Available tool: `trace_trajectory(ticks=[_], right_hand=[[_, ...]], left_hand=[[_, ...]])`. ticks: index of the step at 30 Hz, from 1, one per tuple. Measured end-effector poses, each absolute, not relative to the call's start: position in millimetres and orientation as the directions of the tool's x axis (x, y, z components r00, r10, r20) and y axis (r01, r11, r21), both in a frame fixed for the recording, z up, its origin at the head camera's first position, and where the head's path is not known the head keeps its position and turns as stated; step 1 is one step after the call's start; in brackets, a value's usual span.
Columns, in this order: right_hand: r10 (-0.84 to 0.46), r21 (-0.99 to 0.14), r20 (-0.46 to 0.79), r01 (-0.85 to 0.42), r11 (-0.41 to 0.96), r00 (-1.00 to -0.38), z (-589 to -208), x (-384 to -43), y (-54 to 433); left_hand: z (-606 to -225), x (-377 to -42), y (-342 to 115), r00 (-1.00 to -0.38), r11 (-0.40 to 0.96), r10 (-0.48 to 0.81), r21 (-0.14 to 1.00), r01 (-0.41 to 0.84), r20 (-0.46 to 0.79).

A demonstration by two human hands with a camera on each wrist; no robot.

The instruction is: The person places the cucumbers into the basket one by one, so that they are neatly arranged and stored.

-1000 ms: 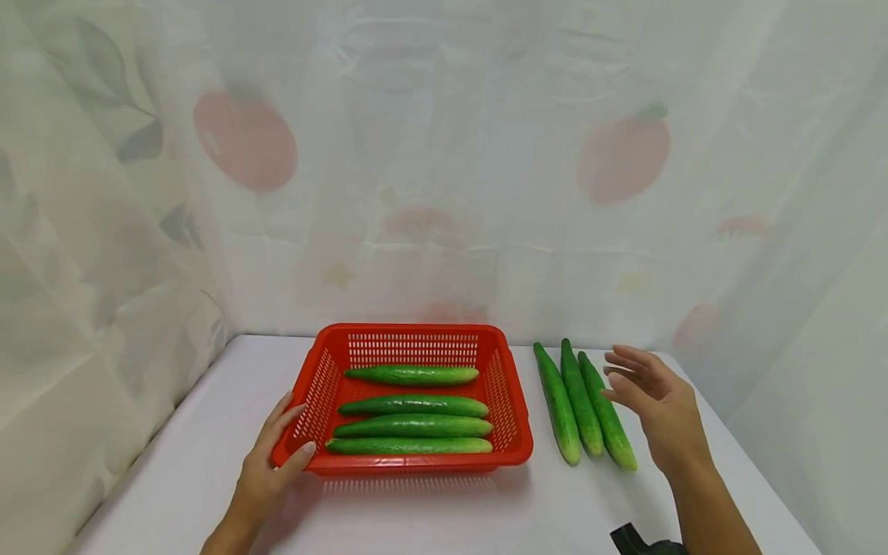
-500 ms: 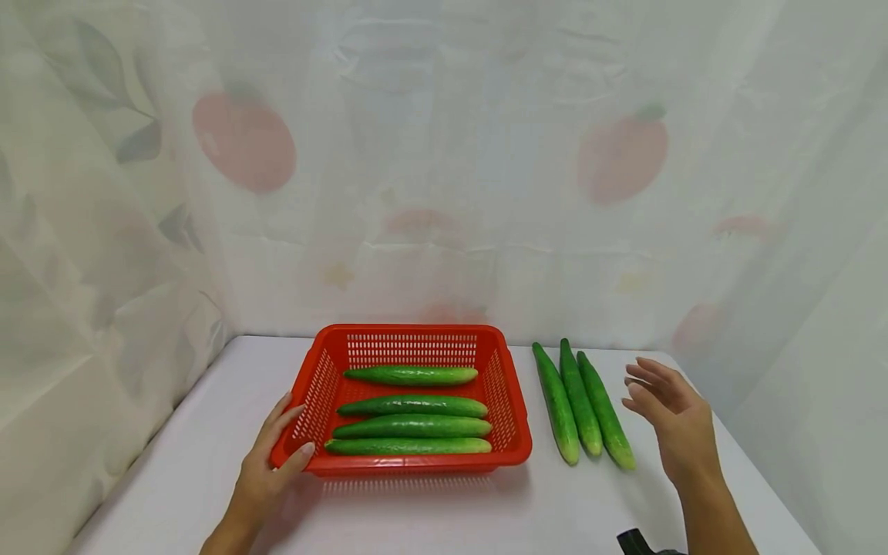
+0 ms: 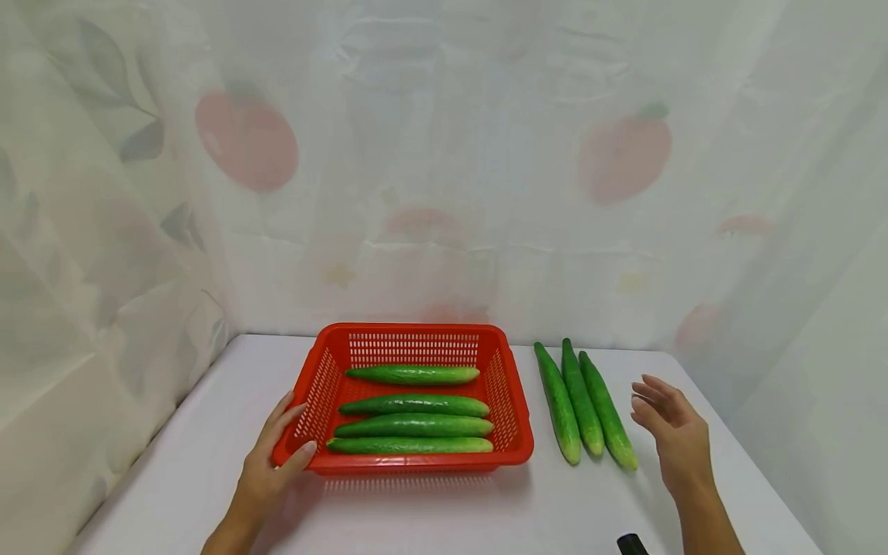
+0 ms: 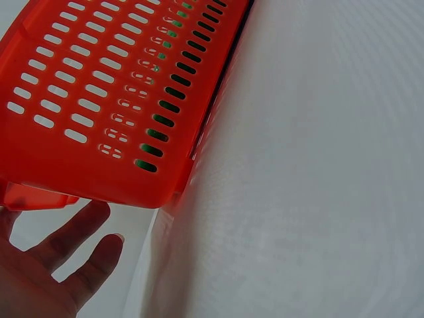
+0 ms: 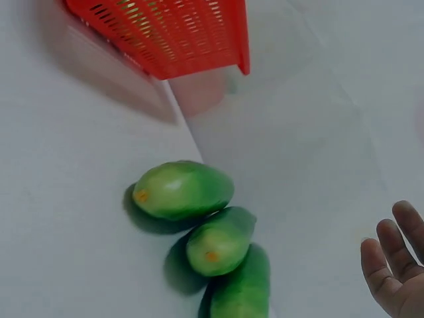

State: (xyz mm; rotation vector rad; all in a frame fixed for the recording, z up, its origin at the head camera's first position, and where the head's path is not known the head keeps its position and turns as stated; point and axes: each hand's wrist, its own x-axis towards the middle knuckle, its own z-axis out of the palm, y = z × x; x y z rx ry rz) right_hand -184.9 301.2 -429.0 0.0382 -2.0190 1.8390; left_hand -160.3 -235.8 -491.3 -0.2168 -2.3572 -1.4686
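Observation:
A red plastic basket (image 3: 416,461) with slotted walls stands on the white table, and several green cucumbers (image 3: 413,425) lie crosswise in it. My left hand (image 3: 267,470) holds its front left corner, with fingers over the left rim and thumb over the corner. In the left wrist view, fingertips (image 4: 99,211) show right at the basket rim. Three more cucumbers (image 3: 581,401) lie side by side to the right of the basket. My right hand (image 3: 676,435) is to the right of these, with loosely bent fingers and nothing in it.
A pale curtain (image 3: 444,193) printed with red fruit hangs behind the table, and pale sheeting (image 3: 104,308) flanks it on the left. A black object (image 3: 631,544) shows at the bottom edge near my right forearm.
My right hand has moved away from the three loose cucumbers, to the right and nearer to me. My left hand, the basket and the cucumbers have stayed in place.

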Motion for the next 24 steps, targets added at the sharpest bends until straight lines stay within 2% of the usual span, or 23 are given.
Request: trace_trajectory(ticks=[9, 24], right_hand=[[0.295, -0.962, 0.207, -0.139, 0.234, -0.933, -456, -191, 311], [0.334, -0.969, 0.088, -0.004, 0.245, -0.938, -486, -190, 315]], left_hand=[[-490, -159, -235, -0.919, 0.448, -0.054, 0.832, 0.327, 0.39], [-489, -159, -235, -0.919, 0.419, -0.051, 0.844, 0.336, 0.391]])
